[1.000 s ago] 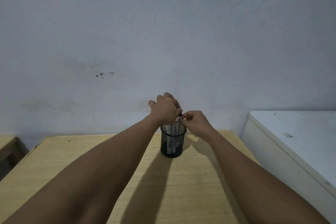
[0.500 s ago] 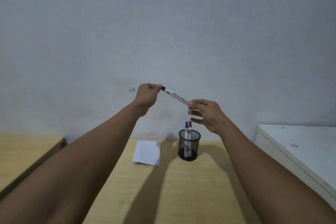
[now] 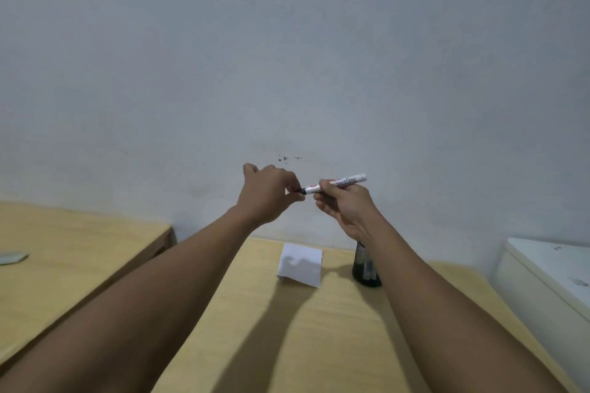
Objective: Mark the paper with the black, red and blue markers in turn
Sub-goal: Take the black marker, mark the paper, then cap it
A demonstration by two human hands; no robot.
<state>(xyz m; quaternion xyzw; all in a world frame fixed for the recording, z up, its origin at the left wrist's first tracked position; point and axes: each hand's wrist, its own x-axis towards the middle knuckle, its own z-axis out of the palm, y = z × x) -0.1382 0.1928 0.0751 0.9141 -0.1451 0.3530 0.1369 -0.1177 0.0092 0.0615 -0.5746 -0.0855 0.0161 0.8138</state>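
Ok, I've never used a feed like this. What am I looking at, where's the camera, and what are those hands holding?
No machine here: a person's two bare arms, filmed by one wide-angle camera on their head, looking forward and down. The right hand grips a white-barrelled marker in the air. The left hand pinches at its dark tip end; whether it holds a cap, I cannot tell. Below, on the wooden table, lies a white paper, and beside it stands a black mesh pen cup, partly hidden behind the right forearm.
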